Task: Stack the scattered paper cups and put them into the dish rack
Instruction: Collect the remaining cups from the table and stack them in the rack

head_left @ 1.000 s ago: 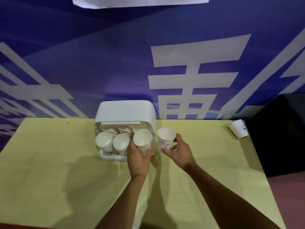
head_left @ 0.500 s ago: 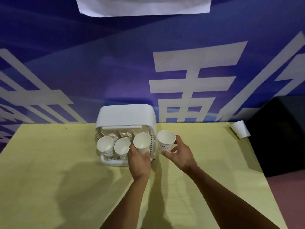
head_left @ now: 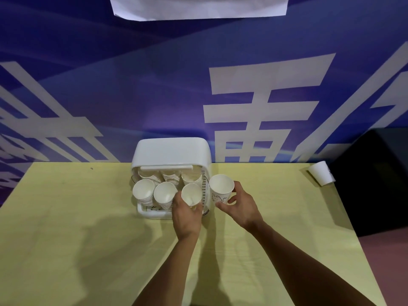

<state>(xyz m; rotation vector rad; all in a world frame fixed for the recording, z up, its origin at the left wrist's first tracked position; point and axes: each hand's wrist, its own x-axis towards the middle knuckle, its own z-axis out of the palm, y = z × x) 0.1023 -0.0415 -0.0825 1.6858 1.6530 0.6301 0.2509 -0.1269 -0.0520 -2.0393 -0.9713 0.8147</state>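
As stacks [head_left: 143,191] fill dish rack [head_left: 172,151]: nearly done.
Left hand [head_left: 186,219]: grasps front stack [head_left: 191,194].
Right hand [head_left: 240,208]: grasps printed cup [head_left: 220,188].
Remaining: stray cup [head_left: 321,176].

Base of the cup stack [head_left: 191,196] behind the left hand [head_left: 186,217]; white sheet [head_left: 198,6] partly beyond the top edge

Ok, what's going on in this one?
A person is loading paper cups into a white dish rack on a yellow table. The left hand grips a plain cup at the rack's front right. The right hand holds a cartoon-printed cup just right of the rack. Cup stacks already sit inside. A lone cup lies on its side at the table's far right edge.
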